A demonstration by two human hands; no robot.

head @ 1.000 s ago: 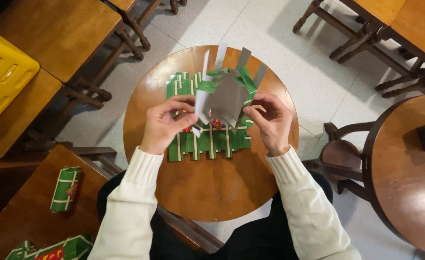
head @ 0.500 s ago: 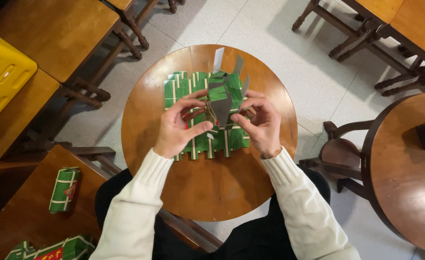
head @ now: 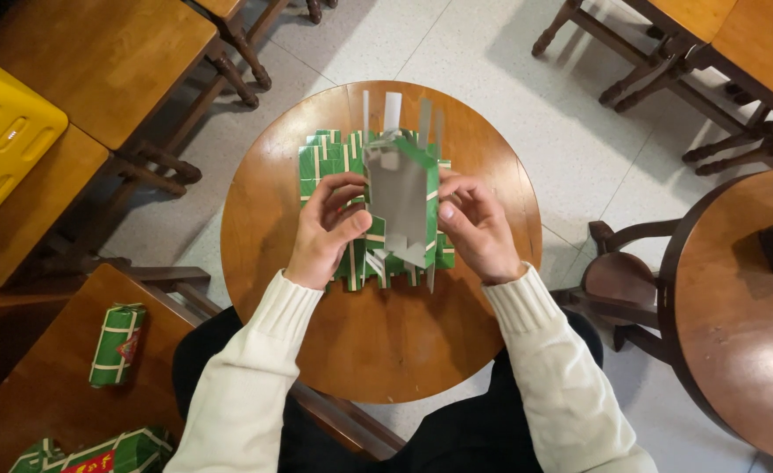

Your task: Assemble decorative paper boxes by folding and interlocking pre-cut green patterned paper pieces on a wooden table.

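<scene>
I hold a green cardboard box blank [head: 401, 200] with a grey inside, folded up into an open tube, above a small round wooden table [head: 378, 350]. My left hand [head: 329, 229] grips its left side with thumb and fingers. On its right side my right hand [head: 476, 228] pinches the edge. Grey flaps stick up at the top of the box. Under it a pile of flat green box blanks with pale stripes [head: 327, 166] lies on the table.
A folded green box [head: 117, 344] lies on a wooden table at the lower left, with more green packaging [head: 97, 454] at the bottom edge. A yellow plastic crate [head: 5, 144] sits at the left. Wooden chairs and another round table [head: 737, 307] stand to the right.
The flat grey-sided blank has been folded by both hands into an upright tube, and its flaps have swung from slanted to pointing straight up.
</scene>
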